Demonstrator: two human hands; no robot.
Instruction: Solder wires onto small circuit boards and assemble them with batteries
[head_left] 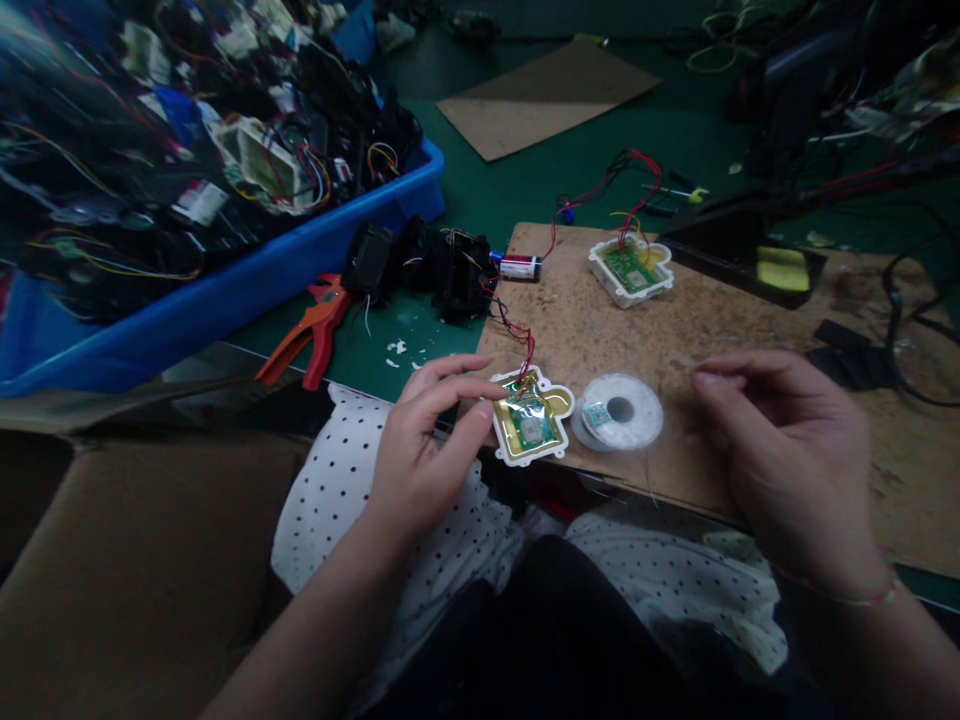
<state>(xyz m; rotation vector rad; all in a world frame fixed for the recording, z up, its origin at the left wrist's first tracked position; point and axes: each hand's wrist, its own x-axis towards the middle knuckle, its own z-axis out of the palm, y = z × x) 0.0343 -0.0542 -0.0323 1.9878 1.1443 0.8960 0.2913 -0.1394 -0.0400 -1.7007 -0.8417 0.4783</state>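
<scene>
My left hand (431, 440) has its thumb and forefinger at the left edge of a small white plastic casing (564, 440), seemingly pinching it lightly. A green circuit board (534, 428) sits inside the casing, with red and black wires rising from its top. Right beside it is a spool of thin wire (637, 425), lying flat with a loose end hanging at the front. To the right of the spool, my right hand (787, 450) is raised over the wooden board, thumb and forefinger pressed together. Whatever lies between those fingertips is too small to make out.
On the wooden board (750, 330) lie a second white casing (630, 280) and a small battery (520, 267). Orange-handled pliers (319, 335) and black housings (457, 275) are to the left, near a heaped blue bin (397, 195). Cardboard (544, 95) lies behind.
</scene>
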